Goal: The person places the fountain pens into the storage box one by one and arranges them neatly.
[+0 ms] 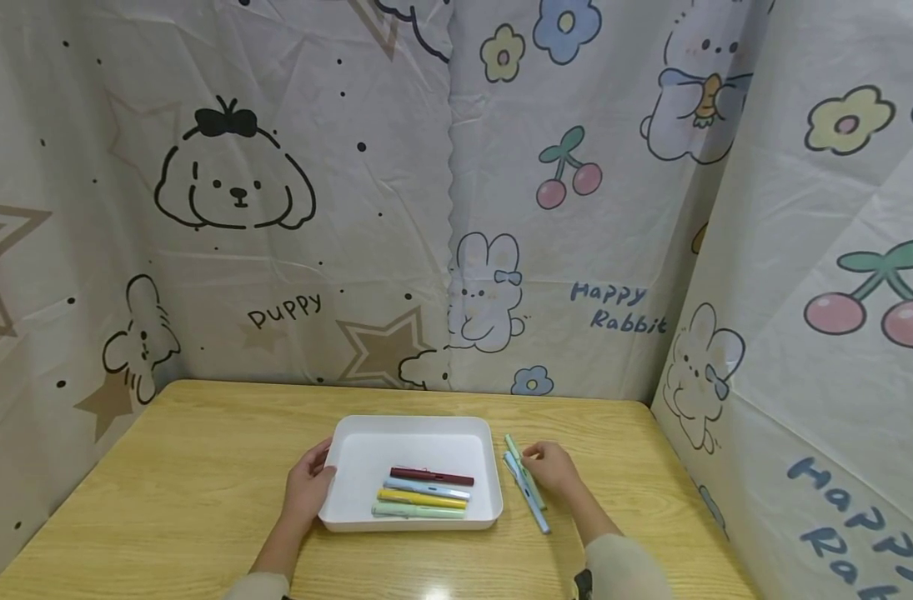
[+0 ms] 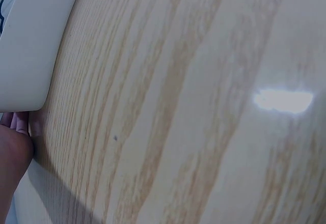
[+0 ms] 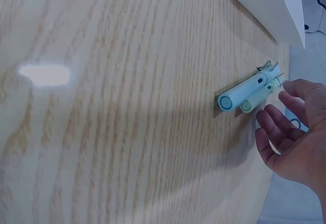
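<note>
A white rectangular tray lies on the table, and my left hand grips its left side with the thumb at the rim. Inside the tray are a dark red pen, a light blue pen, a yellow pen and a light green pen, side by side. Right of the tray, another blue pen and another green pen lie close together. My right hand is at this green pen, fingers loosely bent and fingertips close to its clip in the right wrist view.
The wooden table is bounded at the back and sides by printed curtains. A bright light reflection shows on the tabletop. The tray's outer wall stands near the loose pens.
</note>
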Demonstrator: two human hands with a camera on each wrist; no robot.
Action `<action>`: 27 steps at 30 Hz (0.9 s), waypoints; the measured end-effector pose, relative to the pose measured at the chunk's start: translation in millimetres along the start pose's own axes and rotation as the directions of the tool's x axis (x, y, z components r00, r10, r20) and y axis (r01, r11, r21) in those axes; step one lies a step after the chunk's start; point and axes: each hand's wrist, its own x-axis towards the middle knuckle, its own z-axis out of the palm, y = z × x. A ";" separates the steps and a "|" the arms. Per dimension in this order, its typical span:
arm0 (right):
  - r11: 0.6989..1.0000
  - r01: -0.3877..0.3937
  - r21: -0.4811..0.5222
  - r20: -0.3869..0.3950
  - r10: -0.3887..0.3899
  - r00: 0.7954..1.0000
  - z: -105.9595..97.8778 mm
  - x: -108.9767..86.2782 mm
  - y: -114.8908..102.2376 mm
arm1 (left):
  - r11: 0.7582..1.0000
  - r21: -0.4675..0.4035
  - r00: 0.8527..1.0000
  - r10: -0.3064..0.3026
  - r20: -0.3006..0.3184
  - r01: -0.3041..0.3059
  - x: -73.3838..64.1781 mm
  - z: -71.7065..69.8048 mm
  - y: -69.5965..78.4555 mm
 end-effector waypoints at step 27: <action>0.989 -0.081 0.121 -0.076 0.090 0.993 21.5 -4.1 1.9 | 1.000 -0.010 1.000 -0.005 0.002 0.005 3.5 0.6 -3.4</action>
